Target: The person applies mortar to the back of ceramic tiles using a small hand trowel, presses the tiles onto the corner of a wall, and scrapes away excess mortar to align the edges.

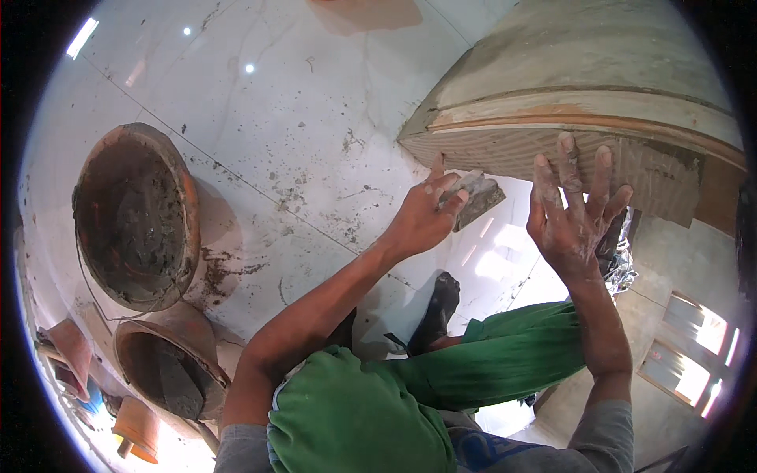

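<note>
Panel (pixel 505 155) running left to right beyond left hand (pixel 426 211) pinching flat grey piece (pixel 484 206), nearer right hand (pixel 574 225), spread over it.

Observed a glossy white tile floor (pixel 315 39) with faint grey veining and thin dark joints (pixel 244 180). Found grey crumbs (pixel 351 142) scattered across the middle, plus brown smears (pixel 217 276) farther left. Noted at upper right a dull grey-brown plaster wall (pixel 607 47), edged below by a cream and orange-brown band (pixel 568 110). Recorded a plain grey expanse (pixel 678 252) at far right; unable to confirm as wall or floor. Found windows (pixel 712 327) at lower right, glaring white. Noted strong glare (pixel 505 256) on tiles near centre, a narrow bright strip (pixel 83 38) at upper left and two small round glints (pixel 250 68) nearby.
</note>
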Action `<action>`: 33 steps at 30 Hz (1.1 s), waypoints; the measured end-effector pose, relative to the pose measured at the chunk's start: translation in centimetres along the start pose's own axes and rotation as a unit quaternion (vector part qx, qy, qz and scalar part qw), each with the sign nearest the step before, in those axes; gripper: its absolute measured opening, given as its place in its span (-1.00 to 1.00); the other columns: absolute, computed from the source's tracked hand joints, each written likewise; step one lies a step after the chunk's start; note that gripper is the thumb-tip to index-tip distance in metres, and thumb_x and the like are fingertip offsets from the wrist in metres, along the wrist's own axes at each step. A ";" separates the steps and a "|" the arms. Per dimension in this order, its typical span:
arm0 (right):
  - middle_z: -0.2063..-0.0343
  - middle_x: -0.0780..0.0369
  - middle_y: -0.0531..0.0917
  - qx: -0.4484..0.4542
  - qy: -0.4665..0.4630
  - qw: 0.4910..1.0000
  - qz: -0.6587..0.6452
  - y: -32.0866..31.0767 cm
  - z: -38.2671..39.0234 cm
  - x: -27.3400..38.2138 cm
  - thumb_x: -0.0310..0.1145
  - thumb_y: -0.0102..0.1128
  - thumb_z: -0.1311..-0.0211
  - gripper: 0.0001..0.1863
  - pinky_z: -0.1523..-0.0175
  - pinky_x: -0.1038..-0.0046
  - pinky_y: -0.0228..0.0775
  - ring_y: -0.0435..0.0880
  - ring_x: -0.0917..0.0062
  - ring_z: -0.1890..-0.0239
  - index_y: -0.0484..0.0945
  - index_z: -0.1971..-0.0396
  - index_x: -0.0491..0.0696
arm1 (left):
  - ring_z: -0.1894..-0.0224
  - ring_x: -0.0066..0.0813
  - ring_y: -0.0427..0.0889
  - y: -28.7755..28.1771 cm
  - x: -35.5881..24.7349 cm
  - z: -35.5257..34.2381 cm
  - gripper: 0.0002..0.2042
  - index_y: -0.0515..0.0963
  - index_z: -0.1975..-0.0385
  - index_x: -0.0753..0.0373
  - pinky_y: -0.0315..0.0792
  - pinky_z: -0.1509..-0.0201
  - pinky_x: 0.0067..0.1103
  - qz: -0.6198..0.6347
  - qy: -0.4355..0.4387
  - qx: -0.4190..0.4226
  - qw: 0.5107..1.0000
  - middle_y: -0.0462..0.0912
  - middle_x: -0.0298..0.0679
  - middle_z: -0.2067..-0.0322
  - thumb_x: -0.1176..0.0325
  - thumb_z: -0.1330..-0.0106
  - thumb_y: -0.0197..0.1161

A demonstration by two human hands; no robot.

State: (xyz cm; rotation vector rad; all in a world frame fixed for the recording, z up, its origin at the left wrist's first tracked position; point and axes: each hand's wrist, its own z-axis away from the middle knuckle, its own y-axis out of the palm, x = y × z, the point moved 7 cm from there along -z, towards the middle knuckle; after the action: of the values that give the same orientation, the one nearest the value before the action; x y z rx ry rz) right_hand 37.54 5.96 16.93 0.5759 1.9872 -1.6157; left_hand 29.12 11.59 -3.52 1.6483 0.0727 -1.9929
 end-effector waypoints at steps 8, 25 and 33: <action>-0.24 0.04 0.66 -0.196 0.030 0.976 0.084 -9.9 -1.2 -4.6 -0.39 0.49 -0.30 -0.66 -0.40 0.17 0.35 0.40 0.19 -0.41 0.66 -0.01 -0.16 | -0.62 0.08 0.03 0.6 0.6 -0.1 -0.46 0.35 -0.46 0.30 0.18 -0.57 -0.27 0.052 0.032 -0.031 0.998 -0.18 0.29 -0.59 0.16 -0.60 0.15; -0.02 0.17 0.66 -0.155 0.254 0.953 0.053 -11.1 -1.0 -8.6 -0.27 0.70 -0.09 -0.39 -0.01 0.38 0.65 0.67 0.43 -0.02 0.58 -0.09 -0.13 | -0.55 -0.09 0.27 0.8 0.9 0.2 -0.40 0.26 -0.47 0.47 0.35 -0.47 -0.33 0.093 0.054 -0.040 0.993 0.09 0.22 -0.56 0.16 -0.62 0.13; 0.01 0.22 0.66 -0.153 0.276 0.947 0.056 -11.0 -1.4 -8.2 -0.24 0.72 -0.06 -0.38 0.00 0.38 0.55 0.63 0.50 0.05 0.59 -0.08 -0.10 | -0.59 -0.12 0.19 -0.2 1.4 0.5 -0.51 0.41 -0.41 0.40 0.29 -0.52 -0.36 0.076 0.042 -0.045 0.995 -0.03 0.23 -0.59 0.23 -0.62 0.12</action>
State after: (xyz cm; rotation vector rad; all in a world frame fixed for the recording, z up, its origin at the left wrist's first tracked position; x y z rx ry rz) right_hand 37.00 5.11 30.68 1.0827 2.4838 -1.1162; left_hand 28.45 11.03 -4.75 1.6300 0.0644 -1.7812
